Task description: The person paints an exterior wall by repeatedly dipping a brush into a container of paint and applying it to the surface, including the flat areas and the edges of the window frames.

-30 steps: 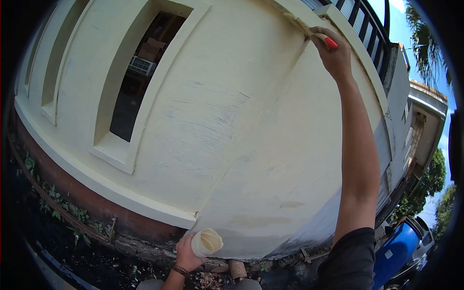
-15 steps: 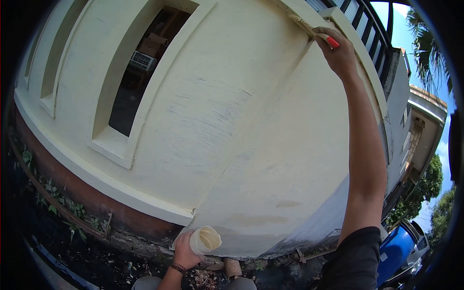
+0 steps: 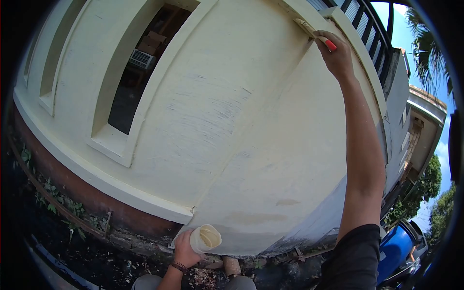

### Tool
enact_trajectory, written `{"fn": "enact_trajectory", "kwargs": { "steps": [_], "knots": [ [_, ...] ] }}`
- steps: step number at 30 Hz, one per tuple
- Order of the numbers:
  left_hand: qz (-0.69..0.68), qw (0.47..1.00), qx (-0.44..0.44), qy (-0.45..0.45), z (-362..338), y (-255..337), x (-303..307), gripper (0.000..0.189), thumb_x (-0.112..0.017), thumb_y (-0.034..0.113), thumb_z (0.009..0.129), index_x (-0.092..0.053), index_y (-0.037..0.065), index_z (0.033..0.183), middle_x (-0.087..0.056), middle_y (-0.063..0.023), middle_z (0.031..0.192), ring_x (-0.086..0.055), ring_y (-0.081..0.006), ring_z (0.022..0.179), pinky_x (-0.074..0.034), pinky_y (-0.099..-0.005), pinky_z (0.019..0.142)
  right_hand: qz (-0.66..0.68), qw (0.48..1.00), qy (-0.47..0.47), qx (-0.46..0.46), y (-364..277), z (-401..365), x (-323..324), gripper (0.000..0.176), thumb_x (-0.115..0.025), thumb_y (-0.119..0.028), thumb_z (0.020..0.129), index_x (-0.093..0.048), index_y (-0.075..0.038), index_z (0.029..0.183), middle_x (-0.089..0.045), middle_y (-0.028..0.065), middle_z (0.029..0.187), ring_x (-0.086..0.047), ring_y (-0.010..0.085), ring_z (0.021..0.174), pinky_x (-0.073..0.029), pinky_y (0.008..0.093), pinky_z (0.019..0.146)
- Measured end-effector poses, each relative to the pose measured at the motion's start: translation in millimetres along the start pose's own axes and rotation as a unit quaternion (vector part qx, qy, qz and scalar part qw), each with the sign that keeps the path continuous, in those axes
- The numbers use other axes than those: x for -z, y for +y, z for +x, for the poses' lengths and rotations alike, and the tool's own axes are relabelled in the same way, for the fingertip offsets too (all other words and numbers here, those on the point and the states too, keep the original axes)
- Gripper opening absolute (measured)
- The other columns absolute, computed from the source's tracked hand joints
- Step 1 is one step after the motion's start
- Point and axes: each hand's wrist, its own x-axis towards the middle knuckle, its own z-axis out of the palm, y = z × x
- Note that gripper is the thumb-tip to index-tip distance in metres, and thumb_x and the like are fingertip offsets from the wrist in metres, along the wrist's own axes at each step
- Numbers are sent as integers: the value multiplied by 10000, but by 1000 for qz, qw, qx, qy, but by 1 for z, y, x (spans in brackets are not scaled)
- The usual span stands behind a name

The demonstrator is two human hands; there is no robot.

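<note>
My right hand (image 3: 337, 57) is raised high and grips a paintbrush (image 3: 314, 33) with a red handle end. Its bristles rest against the cream wall (image 3: 232, 121) just under the upper ledge. Down low, my left hand (image 3: 184, 247) holds a cut plastic container of cream paint (image 3: 206, 238), tilted with its mouth towards me, close to the wall's base.
A recessed window opening (image 3: 137, 72) with an air conditioner behind it lies to the left. A reddish plinth (image 3: 92, 200) and weeds run along the ground. A blue barrel (image 3: 396, 246) stands at the lower right, with a neighbouring building and trees beyond.
The brush and my right hand have shifted slightly along the top of the wall. The paint container stays low in my left hand, barely moved.
</note>
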Motion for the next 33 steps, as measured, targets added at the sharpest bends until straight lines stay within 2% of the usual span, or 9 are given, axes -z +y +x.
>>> {"fn": "enact_trajectory", "kwargs": {
  "steps": [4, 9, 16, 19, 21, 25, 27, 30, 33],
  "knots": [
    [-8, 1000, 2, 9, 0, -1, 2, 938, -882, 184, 416, -472, 44, 1247, -577, -175, 1154, -545, -378, 1114, -436, -466, 979, -33, 999, 15, 16, 3, -8, 9, 215, -684, -98, 862, -682, -57, 1073, -699, 123, 1018, -676, 297, 900, -529, 347, 805],
    [-7, 1000, -11, 10, 1, -2, -1, 929, -880, 183, 417, -473, 48, 1241, -577, -174, 1147, -549, -376, 1104, -438, -467, 971, 35, 995, 27, 87, -17, 4, 1, 209, -687, -78, 862, -683, -55, 1069, -695, 123, 1033, -678, 296, 914, -534, 350, 806],
    [-26, 1000, -4, 9, 0, 1, 3, 868, -864, 163, 453, -485, 51, 1226, -580, -177, 1114, -542, -386, 1090, -417, -485, 963, -2, 998, 22, 52, 8, -12, -7, 196, -677, -90, 870, -679, -56, 1062, -689, 121, 1035, -673, 312, 909, -535, 358, 799],
    [-26, 1000, -1, 7, 1, 2, 3, 876, -868, 157, 445, -486, 51, 1225, -580, -177, 1111, -543, -387, 1088, -419, -485, 960, -36, 999, 11, 34, 8, -21, 1, 200, -679, -77, 884, -679, -48, 1082, -697, 119, 1050, -683, 275, 937, -538, 337, 816],
    [-24, 1000, -2, 9, 1, 1, 4, 879, -871, 152, 441, -486, 52, 1225, -581, -177, 1110, -544, -388, 1084, -422, -485, 956, -30, 999, 13, 13, 4, -25, 4, 194, -667, -63, 869, -673, -59, 1062, -687, 121, 1026, -674, 315, 905, -537, 365, 791],
    [-26, 1000, -5, 13, 1, 2, 7, 883, -872, 167, 432, -486, 53, 1217, -582, -175, 1116, -550, -385, 1085, -440, -475, 950, -23, 999, 24, 16, -6, -31, 13, 187, -664, -54, 870, -674, -59, 1057, -684, 128, 1023, -676, 313, 898, -538, 358, 787],
    [-39, 999, -12, 19, 2, 2, 6, 885, -876, 151, 439, -485, 51, 1226, -580, -176, 1112, -543, -390, 1087, -427, -484, 949, 1, 997, 41, 60, -12, -32, 15, 181, -657, -53, 877, -673, -59, 1057, -684, 128, 1020, -677, 311, 893, -538, 353, 783],
    [-35, 999, -6, 4, 1, 0, 4, 892, -877, 153, 436, -484, 51, 1229, -581, -177, 1112, -543, -392, 1087, -424, -487, 952, -1, 1000, -9, 28, -14, -30, 11, 187, -656, -49, 877, -673, -57, 1063, -687, 123, 1022, -677, 310, 897, -538, 353, 785],
    [-30, 999, -12, 12, 1, -3, 2, 890, -873, 154, 437, -484, 51, 1230, -580, -177, 1117, -543, -391, 1089, -424, -486, 958, -16, 1000, 2, 20, -5, -23, 12, 197, -660, -48, 873, -675, -59, 1069, -688, 121, 1026, -678, 308, 904, -536, 357, 793]
  ]
}}
